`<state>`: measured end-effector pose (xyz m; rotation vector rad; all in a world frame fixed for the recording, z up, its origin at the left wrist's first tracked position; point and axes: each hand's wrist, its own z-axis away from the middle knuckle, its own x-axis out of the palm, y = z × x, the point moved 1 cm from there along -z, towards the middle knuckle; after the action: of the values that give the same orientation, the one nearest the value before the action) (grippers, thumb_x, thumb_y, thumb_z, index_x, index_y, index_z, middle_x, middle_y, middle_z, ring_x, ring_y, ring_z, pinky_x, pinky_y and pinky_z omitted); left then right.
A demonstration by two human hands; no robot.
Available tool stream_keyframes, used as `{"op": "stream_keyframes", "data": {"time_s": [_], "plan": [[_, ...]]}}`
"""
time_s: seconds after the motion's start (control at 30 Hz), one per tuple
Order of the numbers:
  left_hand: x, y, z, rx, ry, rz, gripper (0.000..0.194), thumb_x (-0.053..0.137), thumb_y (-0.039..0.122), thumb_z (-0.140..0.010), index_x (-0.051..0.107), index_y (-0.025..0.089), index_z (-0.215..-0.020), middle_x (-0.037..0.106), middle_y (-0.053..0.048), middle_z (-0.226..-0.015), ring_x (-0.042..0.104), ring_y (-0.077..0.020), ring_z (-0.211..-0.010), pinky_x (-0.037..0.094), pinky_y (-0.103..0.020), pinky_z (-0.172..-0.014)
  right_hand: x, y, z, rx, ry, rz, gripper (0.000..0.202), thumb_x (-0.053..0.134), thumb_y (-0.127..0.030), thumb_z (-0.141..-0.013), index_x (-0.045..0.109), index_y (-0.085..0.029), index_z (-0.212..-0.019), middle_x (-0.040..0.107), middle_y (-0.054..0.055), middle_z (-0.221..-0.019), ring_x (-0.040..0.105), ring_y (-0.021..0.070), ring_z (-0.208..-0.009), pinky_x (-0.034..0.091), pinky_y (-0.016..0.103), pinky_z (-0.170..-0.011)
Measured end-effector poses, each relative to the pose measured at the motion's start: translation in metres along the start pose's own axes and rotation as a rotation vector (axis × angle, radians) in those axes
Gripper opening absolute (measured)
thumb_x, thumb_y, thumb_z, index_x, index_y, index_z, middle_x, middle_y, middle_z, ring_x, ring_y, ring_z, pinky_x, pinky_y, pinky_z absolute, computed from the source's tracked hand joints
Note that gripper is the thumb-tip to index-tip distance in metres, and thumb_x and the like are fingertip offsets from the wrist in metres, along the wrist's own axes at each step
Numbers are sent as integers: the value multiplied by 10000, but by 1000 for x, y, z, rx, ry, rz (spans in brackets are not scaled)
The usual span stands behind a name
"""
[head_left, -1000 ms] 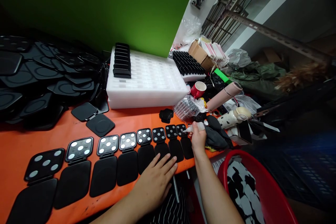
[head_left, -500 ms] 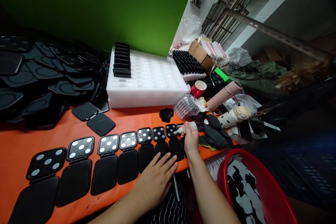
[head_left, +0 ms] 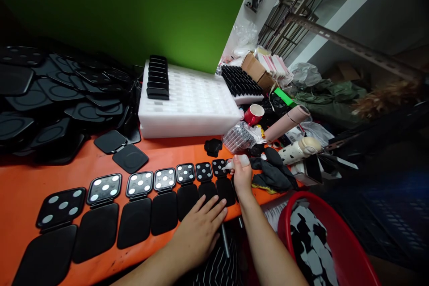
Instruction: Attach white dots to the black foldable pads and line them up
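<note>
A row of opened black hinged cases runs along the orange table; their far halves, such as this dotted panel, carry round silvery-white spots, and their near halves, like this plain panel, are smooth black. My right hand is closed around a small white squeeze bottle, its thin nozzle pointing left over the dotted panel near the row's right end. Flat and with fingers spread, my left hand rests at the table's front edge, fingertips on the near panels there. Beneath my wrists a metal rod shows.
Black cases are heaped at the left. A white foam block holds a row of black pieces. A red mug, a pink tumbler, dark gloves and a red tub of black and white pieces stand right.
The bottle in my right hand has shifted very slightly left and tilts a little differently over the same dotted panel. My left hand stays in place. The whole view has drifted slightly.
</note>
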<state>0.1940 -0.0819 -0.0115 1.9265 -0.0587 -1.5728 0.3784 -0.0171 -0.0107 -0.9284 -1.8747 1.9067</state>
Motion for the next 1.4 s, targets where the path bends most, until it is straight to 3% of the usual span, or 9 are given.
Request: {"op": "stream_keyframes", "data": {"time_s": [0.2,0.4,0.6,0.97,1.2,1.4], "plan": [[2,0,1,-1,7,-12,611,452,196,-792,235,244,-1361,222,-4,-1450,188,-233,-1322,131,-492,-1070,4,3,-9,40,31,-52,377,494,-524,-767,544,-150,-754,625,32,-662,448,88,-417,384,207,-384],[4,-1,0,11,29,-31,628,465,186,-774,241,236,-1359,231,-6,-1447,200,-232,-1318,141,-487,-1068,14,3,-13,56,41,-53,383,529,-520,-743,564,-139,-763,641,46,-691,488,95,-439,411,213,-405],[3,-1,0,14,40,-32,627,472,190,-774,246,240,-1357,232,-4,-1447,200,-236,-1318,151,-490,-1065,9,-1,-15,67,56,-63,386,519,-520,-747,549,-139,-798,637,44,-706,462,81,-420,399,205,-387],[-1,1,0,-5,62,5,492,372,379,-868,307,245,-1337,339,-6,-1404,265,-227,-1294,165,-457,-1067,42,-19,28,67,-206,-35,357,498,-483,-787,602,-142,-765,646,54,-693,526,122,-484,417,228,-429],[-1,1,1,-3,60,8,500,350,377,-874,284,235,-1349,315,-5,-1416,247,-223,-1302,140,-451,-1072,37,-20,24,-1,-199,53,334,519,-465,-780,605,-149,-717,634,49,-665,549,142,-554,417,233,-481],[1,1,2,-5,54,14,503,333,388,-877,273,231,-1352,308,-6,-1419,226,-222,-1309,124,-457,-1073,50,-17,17,21,-167,35,357,483,-497,-789,586,-156,-759,649,49,-692,530,127,-492,412,236,-453]]}}
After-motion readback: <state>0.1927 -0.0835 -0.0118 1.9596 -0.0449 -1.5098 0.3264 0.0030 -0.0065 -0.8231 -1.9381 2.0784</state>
